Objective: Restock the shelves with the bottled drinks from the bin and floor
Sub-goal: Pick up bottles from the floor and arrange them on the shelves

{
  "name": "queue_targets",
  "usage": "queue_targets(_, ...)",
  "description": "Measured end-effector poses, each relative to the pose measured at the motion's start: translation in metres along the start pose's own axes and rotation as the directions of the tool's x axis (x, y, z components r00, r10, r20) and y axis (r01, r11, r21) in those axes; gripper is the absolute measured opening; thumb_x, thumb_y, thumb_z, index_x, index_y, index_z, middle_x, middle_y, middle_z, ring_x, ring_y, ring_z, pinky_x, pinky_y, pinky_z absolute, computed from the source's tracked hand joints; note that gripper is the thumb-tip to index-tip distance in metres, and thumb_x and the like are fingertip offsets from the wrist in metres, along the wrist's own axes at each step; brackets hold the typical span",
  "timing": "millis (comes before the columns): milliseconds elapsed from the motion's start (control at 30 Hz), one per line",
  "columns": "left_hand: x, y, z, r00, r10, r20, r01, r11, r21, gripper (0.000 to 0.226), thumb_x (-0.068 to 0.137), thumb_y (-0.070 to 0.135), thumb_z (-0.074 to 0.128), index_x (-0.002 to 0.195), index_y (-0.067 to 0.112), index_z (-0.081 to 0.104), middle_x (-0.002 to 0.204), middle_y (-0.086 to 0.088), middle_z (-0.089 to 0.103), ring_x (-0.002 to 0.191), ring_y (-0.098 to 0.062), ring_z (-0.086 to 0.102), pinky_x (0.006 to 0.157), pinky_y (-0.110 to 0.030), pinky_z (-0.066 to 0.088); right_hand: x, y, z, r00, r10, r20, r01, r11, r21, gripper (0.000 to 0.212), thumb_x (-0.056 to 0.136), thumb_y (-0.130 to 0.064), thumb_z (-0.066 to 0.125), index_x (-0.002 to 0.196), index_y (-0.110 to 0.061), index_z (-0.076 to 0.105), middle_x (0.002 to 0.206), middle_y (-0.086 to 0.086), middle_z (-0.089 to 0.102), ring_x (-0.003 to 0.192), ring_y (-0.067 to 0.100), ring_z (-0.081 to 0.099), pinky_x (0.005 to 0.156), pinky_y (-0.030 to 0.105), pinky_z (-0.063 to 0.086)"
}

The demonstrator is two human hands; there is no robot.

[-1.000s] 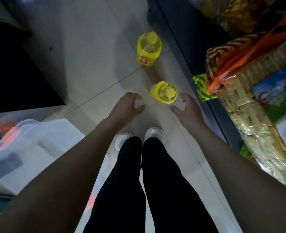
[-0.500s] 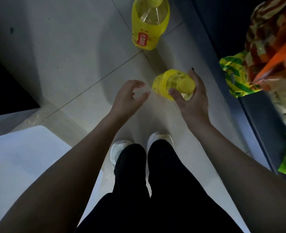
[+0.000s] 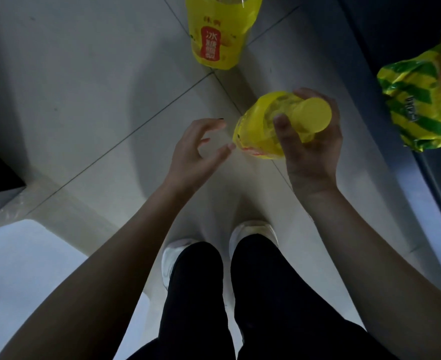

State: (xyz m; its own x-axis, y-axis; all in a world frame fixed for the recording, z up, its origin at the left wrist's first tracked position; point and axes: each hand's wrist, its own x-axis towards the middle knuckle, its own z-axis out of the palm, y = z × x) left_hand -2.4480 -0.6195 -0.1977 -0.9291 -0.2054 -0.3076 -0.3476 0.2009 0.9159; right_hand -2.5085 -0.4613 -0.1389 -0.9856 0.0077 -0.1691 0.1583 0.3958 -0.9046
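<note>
My right hand (image 3: 311, 152) grips a yellow bottled drink (image 3: 263, 128) by its neck, just under the yellow cap, and holds it tilted above the floor. My left hand (image 3: 196, 152) hovers beside the bottle's base with curled, spread fingers; its fingertips are almost at the label and it holds nothing. A second yellow bottle (image 3: 219, 32) with a red label stands on the tiled floor further ahead, its top cut off by the frame.
A dark shelf base (image 3: 370, 61) runs along the right, with a yellow-green snack bag (image 3: 419, 105) sticking out over it. A white bin lid (image 3: 32, 276) lies at lower left and a dark object at the far left. My white shoes (image 3: 253, 232) stand below the hands.
My right hand closed on the nearer bottle and lifted it off the floor, tilting it. My left hand came up beside it. The view has moved closer to the floor.
</note>
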Motion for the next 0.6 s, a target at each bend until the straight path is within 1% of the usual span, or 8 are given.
queue_targets(67, 0.002, 0.002, 0.0, 1.0, 0.007, 0.004, -0.007, 1.0, -0.009, 0.032, 0.077, 0.04, 0.063, 0.106, 0.032, 0.053, 0.115, 0.004, 0.058, 0.11, -0.009, 0.056, 0.094, -0.032, 0.049, 0.005, -0.002, 0.001, 1.0, 0.022, -0.016, -0.022, 1.0, -0.004, 0.029, 0.072, -0.052, 0.066, 0.097, -0.044, 0.053, 0.115, 0.01, 0.057, 0.105, 0.02, 0.057, 0.09, 0.044, 0.05)
queue_targets(133, 0.004, 0.006, -0.001, 1.0, 0.011, 0.006, -0.011, 1.0, -0.012, 0.033, 0.076, 0.041, 0.063, 0.107, 0.031, 0.054, 0.115, 0.005, 0.058, 0.111, -0.009, 0.056, 0.094, -0.032, 0.049, 0.009, -0.007, 0.001, 0.998, 0.062, -0.017, -0.062, 0.998, -0.002, 0.033, 0.069, -0.056, 0.065, 0.097, -0.045, 0.052, 0.114, 0.008, 0.059, 0.104, 0.018, 0.058, 0.09, 0.043, 0.05)
queue_targets(233, 0.005, 0.017, -0.007, 1.0, 0.024, 0.006, -0.024, 0.999, -0.022, 0.031, 0.076, 0.042, 0.063, 0.104, 0.034, 0.052, 0.115, 0.004, 0.058, 0.111, -0.01, 0.056, 0.094, -0.032, 0.049, 0.01, -0.016, 0.002, 0.995, 0.096, 0.006, -0.096, 0.995, -0.027, 0.035, 0.065, -0.06, 0.065, 0.094, -0.043, 0.053, 0.111, 0.008, 0.062, 0.101, 0.018, 0.06, 0.088, 0.04, 0.051)
queue_targets(333, 0.001, 0.032, -0.017, 0.999, 0.034, 0.006, -0.034, 0.999, -0.019, 0.029, 0.076, 0.041, 0.064, 0.102, 0.04, 0.051, 0.115, 0.005, 0.059, 0.111, -0.01, 0.056, 0.095, -0.032, 0.049, 0.006, -0.031, -0.001, 0.991, 0.127, 0.035, -0.127, 0.992, 0.009, 0.035, 0.064, -0.061, 0.064, 0.089, -0.04, 0.055, 0.109, 0.01, 0.063, 0.1, 0.022, 0.062, 0.088, 0.044, 0.051)
queue_targets(433, -0.008, 0.054, -0.026, 1.0, 0.026, 0.01, -0.026, 0.999, -0.032, 0.028, 0.075, 0.041, 0.065, 0.1, 0.043, 0.052, 0.113, 0.007, 0.059, 0.111, -0.009, 0.057, 0.095, -0.032, 0.049, 0.001, -0.056, -0.006, 0.986, 0.15, 0.068, -0.152, 0.988, 0.017, 0.038, 0.063, -0.063, 0.063, 0.088, -0.036, 0.057, 0.106, 0.01, 0.064, 0.098, 0.021, 0.063, 0.087, 0.044, 0.052)
queue_targets(500, -0.016, 0.074, -0.034, 1.0, 0.027, 0.013, -0.026, 0.999, -0.038, 0.028, 0.075, 0.04, 0.066, 0.099, 0.043, 0.052, 0.112, 0.009, 0.059, 0.111, -0.009, 0.056, 0.096, -0.032, 0.049, -0.003, -0.078, -0.011, 0.984, 0.163, 0.077, -0.166, 0.985, 0.043, 0.038, 0.063, -0.063, 0.064, 0.087, -0.033, 0.06, 0.103, 0.008, 0.066, 0.096, 0.018, 0.064, 0.086, 0.04, 0.053)
queue_targets(533, -0.021, 0.084, -0.038, 1.0, 0.024, 0.012, -0.023, 0.999, -0.046, 0.028, 0.075, 0.04, 0.066, 0.099, 0.043, 0.053, 0.112, 0.009, 0.059, 0.111, -0.009, 0.057, 0.096, -0.032, 0.048, -0.005, -0.09, -0.014, 0.983, 0.167, 0.076, -0.171, 0.983, 0.062, 0.036, 0.063, -0.061, 0.065, 0.085, -0.033, 0.061, 0.099, 0.002, 0.068, 0.093, 0.014, 0.065, 0.083, 0.036, 0.054)
queue_targets(600, -0.033, 0.109, -0.047, 1.0, 0.01, 0.011, -0.01, 0.998, -0.058, 0.028, 0.073, 0.041, 0.067, 0.098, 0.042, 0.054, 0.111, 0.01, 0.059, 0.111, -0.008, 0.056, 0.096, -0.029, 0.048, -0.008, -0.117, -0.023, 0.984, 0.166, 0.069, -0.172, 0.981, 0.09, 0.023, 0.068, -0.053, 0.07, 0.079, -0.035, 0.061, 0.081, -0.016, 0.069, 0.081, -0.001, 0.065, 0.073, 0.021, 0.053)
